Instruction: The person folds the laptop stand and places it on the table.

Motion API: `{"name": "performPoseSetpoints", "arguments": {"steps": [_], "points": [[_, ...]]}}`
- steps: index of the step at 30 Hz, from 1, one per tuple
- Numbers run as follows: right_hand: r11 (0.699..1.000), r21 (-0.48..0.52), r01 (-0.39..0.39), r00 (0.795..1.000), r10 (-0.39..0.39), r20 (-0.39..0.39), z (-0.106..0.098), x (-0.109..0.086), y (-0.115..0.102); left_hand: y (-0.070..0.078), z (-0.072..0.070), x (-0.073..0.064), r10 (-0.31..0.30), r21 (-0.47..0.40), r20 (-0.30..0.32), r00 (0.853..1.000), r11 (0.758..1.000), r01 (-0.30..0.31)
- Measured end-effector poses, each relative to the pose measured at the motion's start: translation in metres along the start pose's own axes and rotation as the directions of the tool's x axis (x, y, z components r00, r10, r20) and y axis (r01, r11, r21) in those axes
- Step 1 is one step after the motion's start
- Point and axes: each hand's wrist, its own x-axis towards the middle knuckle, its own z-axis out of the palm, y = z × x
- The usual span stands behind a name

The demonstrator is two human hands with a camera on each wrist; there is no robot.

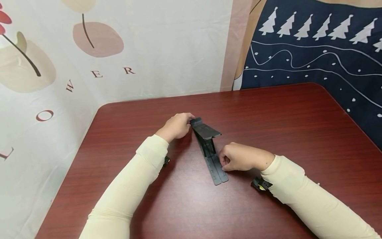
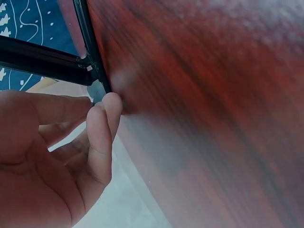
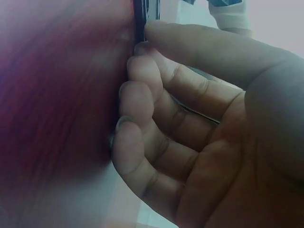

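A black folding stand (image 1: 206, 131) lies lengthwise on the table, its top panel tilted up over a flat slotted base (image 1: 217, 172) and propped by a short leg (image 1: 210, 146). At its far, hinged end, my left hand (image 1: 177, 126) pinches the corner. The left wrist view has the thumb and fingertips of this hand (image 2: 57, 152) closed at the joint where the stand's two black arms (image 2: 38, 61) meet. My right hand (image 1: 241, 156) has curled fingers resting on the table, while its thumb and index finger pinch the base's right edge, seen as a dark strip (image 3: 139, 21).
The reddish-brown wooden table (image 1: 283, 116) has rounded far corners. Behind it hang a pale printed cloth (image 1: 167, 43) and a dark blue cloth with white trees (image 1: 298, 56). A small black device is strapped under each wrist, the right device (image 1: 261, 184) showing more clearly.
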Motion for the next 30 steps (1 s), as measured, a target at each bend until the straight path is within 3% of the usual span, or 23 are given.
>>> {"name": "performPoseSetpoints", "arguments": {"steps": [23,30], "points": [[0.999,-0.038,0.031,1.0,-0.031,0.004,0.01,0.001,-0.014,0.015,0.006,0.006,0.046,0.001,0.011,0.999,0.999,-0.046],[0.997,-0.002,0.081,0.996,-0.081,0.021,0.013,0.0,-0.017,0.018,0.009,0.008,0.068,0.002,-0.004,0.998,0.998,-0.068]]}}
